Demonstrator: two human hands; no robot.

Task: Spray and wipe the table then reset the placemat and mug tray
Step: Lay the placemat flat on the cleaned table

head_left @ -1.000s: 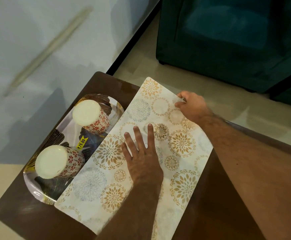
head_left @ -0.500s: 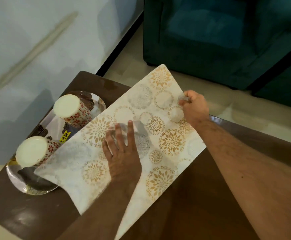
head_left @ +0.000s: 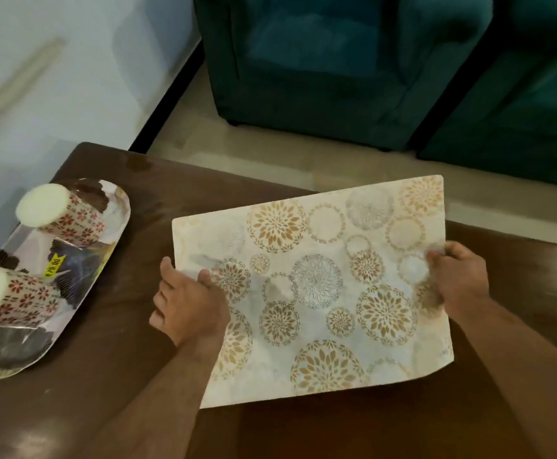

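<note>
Placemat (head_left: 317, 286) was swung clear of the mug tray (head_left: 72, 279), now well apart. It was pinched by left hand (head_left: 189, 306) and right hand (head_left: 457, 279) at its short ends, long axis between them, over the tabletop (head_left: 131, 376).

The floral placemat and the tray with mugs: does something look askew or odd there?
The cream placemat with gold flower circles is off the dark wooden table, held at both sides by the left hand and right hand; its right corners overhang the edge. Both floral mugs stand upside down on the printed oval tray.
</note>
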